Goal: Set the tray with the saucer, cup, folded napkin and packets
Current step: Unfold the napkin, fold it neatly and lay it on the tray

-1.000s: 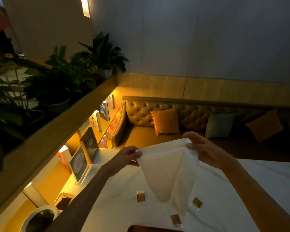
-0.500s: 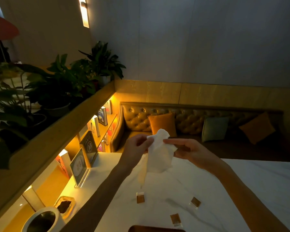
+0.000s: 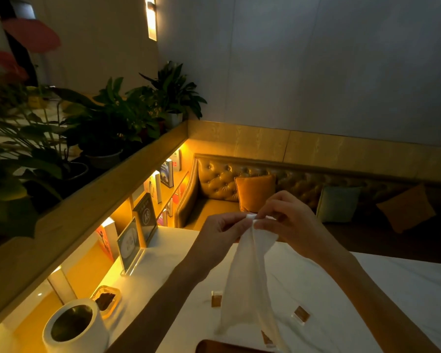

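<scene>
A white napkin (image 3: 247,284) hangs long and narrow above the white table (image 3: 367,301). My left hand (image 3: 219,233) and my right hand (image 3: 288,220) pinch its top edge together, fingertips touching. Three small brown packets lie on the table below: one at the left (image 3: 216,299), one at the right (image 3: 301,314), and one (image 3: 266,337) partly behind the napkin's lower end. A dark brown tray (image 3: 229,347) shows only its far edge at the bottom of the view. No saucer is in view.
A white cup-like cylinder (image 3: 74,324) stands at the table's left corner beside a small clear dish (image 3: 106,300) with dark contents. Acrylic sign holders (image 3: 130,245) stand along the left edge. A tufted sofa (image 3: 265,184) with cushions lies beyond the table.
A second ago my hands held the napkin spread wide. They have come together, and the napkin now hangs folded into a long narrow strip from my joined fingertips.
</scene>
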`<action>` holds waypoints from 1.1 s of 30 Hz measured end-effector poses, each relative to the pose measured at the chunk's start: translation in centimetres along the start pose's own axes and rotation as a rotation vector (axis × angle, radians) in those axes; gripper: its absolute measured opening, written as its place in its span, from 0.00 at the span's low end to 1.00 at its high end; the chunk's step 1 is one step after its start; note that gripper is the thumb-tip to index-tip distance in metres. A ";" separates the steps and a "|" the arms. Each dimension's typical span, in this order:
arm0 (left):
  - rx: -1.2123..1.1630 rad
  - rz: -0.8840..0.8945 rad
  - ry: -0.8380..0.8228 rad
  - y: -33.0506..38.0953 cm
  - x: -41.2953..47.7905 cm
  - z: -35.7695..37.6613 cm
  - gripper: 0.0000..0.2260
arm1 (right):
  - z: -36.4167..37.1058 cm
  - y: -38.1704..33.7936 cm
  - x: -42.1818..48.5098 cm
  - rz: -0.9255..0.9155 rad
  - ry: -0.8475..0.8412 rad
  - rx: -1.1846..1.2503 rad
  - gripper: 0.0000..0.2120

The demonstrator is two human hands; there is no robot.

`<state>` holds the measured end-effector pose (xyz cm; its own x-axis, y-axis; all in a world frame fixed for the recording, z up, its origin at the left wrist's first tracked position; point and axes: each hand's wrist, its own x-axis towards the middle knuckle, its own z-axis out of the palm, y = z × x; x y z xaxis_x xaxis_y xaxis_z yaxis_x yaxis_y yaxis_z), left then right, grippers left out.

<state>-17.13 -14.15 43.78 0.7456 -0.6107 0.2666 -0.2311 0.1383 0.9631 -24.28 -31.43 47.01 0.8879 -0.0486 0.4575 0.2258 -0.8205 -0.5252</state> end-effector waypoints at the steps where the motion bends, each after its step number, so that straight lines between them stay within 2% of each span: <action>1: -0.009 0.006 0.007 0.1 -0.1 0.0 0.09 | 0.1 -0.2 0.1 0.010 0.014 0.008 0.12; 4: -0.055 0.029 0.011 0.4 -0.5 0.0 0.10 | 0.5 -0.7 0.1 0.052 0.056 0.066 0.11; 8: -0.095 0.040 0.002 0.6 -0.9 -0.1 0.08 | 1.1 -1.1 0.2 0.079 0.115 0.044 0.17; 12: -0.108 0.052 -0.016 0.8 -0.9 -0.4 0.09 | 1.3 -0.9 0.5 0.049 0.138 -0.037 0.12; 16: -0.061 0.068 -0.057 0.5 -0.5 -1.0 0.17 | 1.2 -1.1 0.6 0.051 0.129 -0.051 0.11; 19: 0.005 0.087 -0.053 0.5 -0.2 -1.2 0.14 | 1.2 -1.5 0.8 0.036 0.126 -0.080 0.16; 21: 0.041 0.093 -0.050 0.8 0.2 -1.6 0.11 | 1.1 -1.6 1.0 0.018 0.106 -0.081 0.15; 25: 0.036 0.066 0.039 1.0 1.1 -3.5 0.08 | 0.1 -0.5 0.9 0.092 -0.066 0.093 0.11; 27: 0.013 0.060 0.092 0.7 1.3 -4.5 0.08 | -0.5 0.6 0.7 0.121 -0.108 0.224 0.12; 30: 0.015 0.052 0.116 0.3 1.3 -5.1 0.09 | -0.8 1.7 0.2 0.139 -0.088 0.367 0.11; 33: 0.016 0.054 0.164 0.0 1.5 -5.2 0.10 | -0.4 2.3 0.3 0.132 0.003 0.483 0.09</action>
<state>-12.71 -11.04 44.34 0.8234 -0.4674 0.3219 -0.2825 0.1544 0.9468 -23.69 -33.50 46.20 0.9202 -0.1368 0.3667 0.2721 -0.4498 -0.8507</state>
